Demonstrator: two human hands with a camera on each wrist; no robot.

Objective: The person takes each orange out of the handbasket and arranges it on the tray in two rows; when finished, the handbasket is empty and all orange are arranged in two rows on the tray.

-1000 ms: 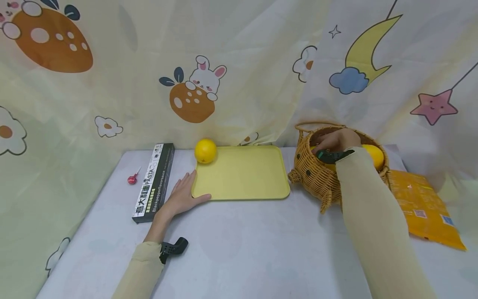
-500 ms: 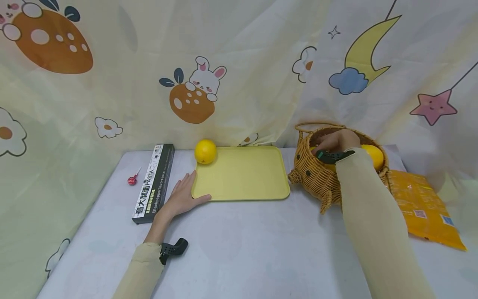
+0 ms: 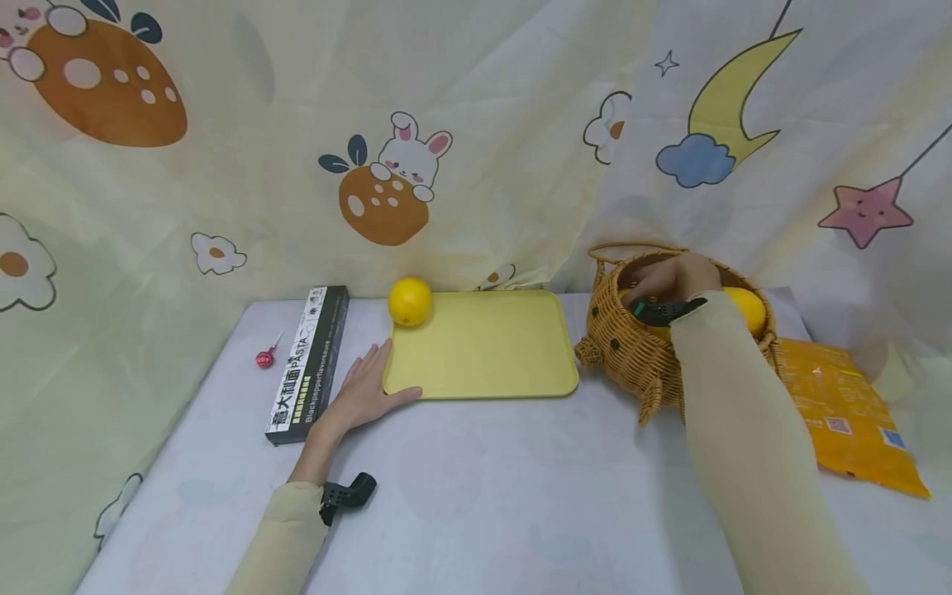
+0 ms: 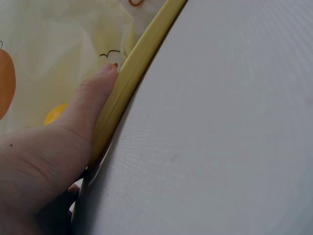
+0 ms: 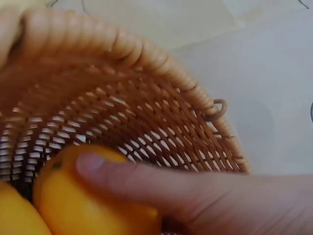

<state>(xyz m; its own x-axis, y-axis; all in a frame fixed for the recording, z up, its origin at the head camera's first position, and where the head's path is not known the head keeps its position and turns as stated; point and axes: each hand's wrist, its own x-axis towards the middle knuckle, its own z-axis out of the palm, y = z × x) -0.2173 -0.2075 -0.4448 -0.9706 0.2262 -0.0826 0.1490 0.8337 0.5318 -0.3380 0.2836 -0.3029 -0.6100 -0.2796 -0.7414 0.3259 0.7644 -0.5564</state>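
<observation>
My left hand [image 3: 364, 398] lies with spread, straight fingers at the near left corner of a pale yellow tray [image 3: 491, 347]. In the left wrist view its thumb rests along the tray's rim. A yellow-orange orange [image 3: 410, 301] sits at the tray's far left corner. At the right, my right hand [image 3: 675, 277] reaches down into a wicker basket [image 3: 632, 359] with an animal face. The right wrist view shows its thumb pressed over an orange [image 5: 88, 200] inside; the other fingers are hidden. Another yellow fruit [image 5: 17, 210] lies beside that orange.
A black and white pasta box [image 3: 308, 364] lies left of the left hand, with a red lollipop [image 3: 265, 358] beyond it. An orange plastic packet [image 3: 855, 421] lies right of the basket. A printed curtain [image 3: 506, 149] hangs behind the table.
</observation>
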